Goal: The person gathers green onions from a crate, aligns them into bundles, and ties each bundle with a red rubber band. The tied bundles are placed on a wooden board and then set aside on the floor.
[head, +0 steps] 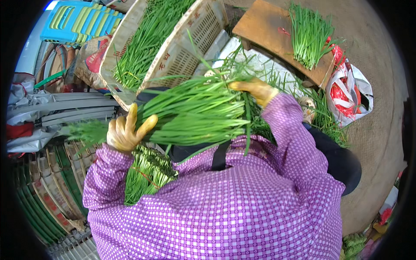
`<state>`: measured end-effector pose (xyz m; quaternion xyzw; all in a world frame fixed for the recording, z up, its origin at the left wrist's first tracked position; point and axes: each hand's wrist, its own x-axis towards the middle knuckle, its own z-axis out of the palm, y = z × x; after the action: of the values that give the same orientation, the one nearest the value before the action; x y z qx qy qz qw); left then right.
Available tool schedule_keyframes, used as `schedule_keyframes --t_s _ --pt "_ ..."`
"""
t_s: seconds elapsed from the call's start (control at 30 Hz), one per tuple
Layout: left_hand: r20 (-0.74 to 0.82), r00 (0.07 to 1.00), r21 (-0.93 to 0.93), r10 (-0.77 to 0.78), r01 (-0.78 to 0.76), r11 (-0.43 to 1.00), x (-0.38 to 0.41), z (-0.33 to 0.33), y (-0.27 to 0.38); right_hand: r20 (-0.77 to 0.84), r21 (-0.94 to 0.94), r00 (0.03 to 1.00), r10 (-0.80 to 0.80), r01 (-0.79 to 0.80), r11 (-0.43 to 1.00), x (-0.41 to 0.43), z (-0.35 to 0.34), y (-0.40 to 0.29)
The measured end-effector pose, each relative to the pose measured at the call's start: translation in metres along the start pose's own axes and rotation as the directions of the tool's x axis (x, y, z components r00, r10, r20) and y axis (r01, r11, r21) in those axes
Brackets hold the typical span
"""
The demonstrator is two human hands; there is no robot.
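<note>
Long green leafy stalks, seemingly garlic chives [195,113], lie spread across my lap, pale cut ends to the right. My left hand [128,128], in a yellowish glove, is at their left side with thumb and index finger spread; its palm side and whatever lies behind it are partly hidden. My right hand [255,89], gloved too, is at the upper right of the stalks, fingertips on some of them; its grip is hidden. A tied bundle of chives [146,172] rests below my left hand. Another chive bundle [310,40] lies on a low wooden stool [260,29].
A plastic crate [172,48] full of chives stands ahead. Loose chives lie on a white sheet [276,65] and around my shoe [307,107]. A white bag [364,87] with red twine is at the right. Stacked crates [52,185] and blue-green plastic stools [81,22] are at the left.
</note>
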<state>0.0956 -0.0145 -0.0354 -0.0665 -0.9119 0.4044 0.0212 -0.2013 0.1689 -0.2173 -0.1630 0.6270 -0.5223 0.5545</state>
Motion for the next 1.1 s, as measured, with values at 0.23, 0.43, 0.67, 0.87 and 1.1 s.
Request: schedule_keyframes --t_s 0.23,0.43,0.67,0.87,1.1 --pt "0.176 0.978 -0.001 -0.115 0.117 0.993 0.014 0.006 -0.001 -0.231 0.878 0.972 0.053 0.184 0.441 0.006 -0.009 0.015" --pt "0.179 0.957 0.161 -0.226 0.198 0.967 0.030 0.006 0.011 -0.113 0.390 0.993 0.044 0.003 0.921 -0.022 -0.010 0.008" --pt "0.208 0.875 0.188 -0.438 0.403 0.896 0.009 0.006 0.028 0.482 0.423 0.833 -0.271 0.050 0.905 -0.065 -0.026 0.008" --pt "0.059 0.922 0.088 -0.384 0.378 0.922 -0.005 0.016 0.039 0.056 0.487 0.994 -0.095 0.056 0.872 -0.036 -0.060 0.006" --pt "0.069 0.927 0.111 -0.370 0.361 0.926 -0.004 0.017 0.036 0.137 0.400 0.989 -0.056 -0.003 0.916 -0.026 0.022 -0.016"
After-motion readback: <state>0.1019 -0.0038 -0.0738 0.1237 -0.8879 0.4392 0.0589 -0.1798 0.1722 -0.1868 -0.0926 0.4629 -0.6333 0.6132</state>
